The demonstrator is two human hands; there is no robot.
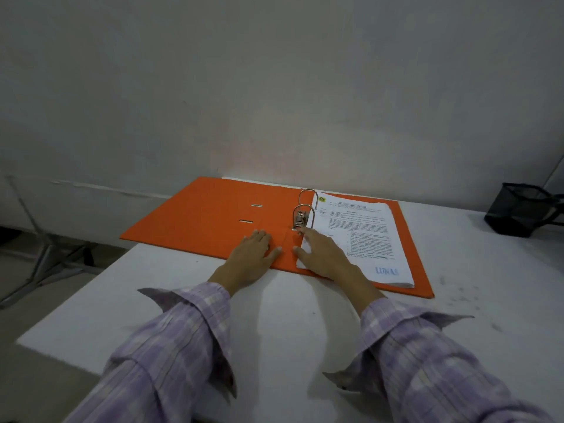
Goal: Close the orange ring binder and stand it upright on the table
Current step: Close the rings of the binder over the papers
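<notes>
The orange ring binder (pixel 213 215) lies flat and open on the white table (pixel 274 319), its left cover hanging past the table's left edge. Two metal rings (pixel 305 206) stand up at the spine. A stack of printed pages (pixel 363 236) rests on the right cover. My left hand (pixel 254 256) lies flat, fingers apart, on the left cover beside the spine. My right hand (pixel 323 254) rests on the near left corner of the pages, its fingertips close to the ring mechanism. Neither hand grips anything.
A black mesh pen holder (pixel 518 212) stands at the table's far right. A grey wall rises right behind the binder. A metal stand's legs (pixel 45 264) are on the floor to the left, below the table's edge.
</notes>
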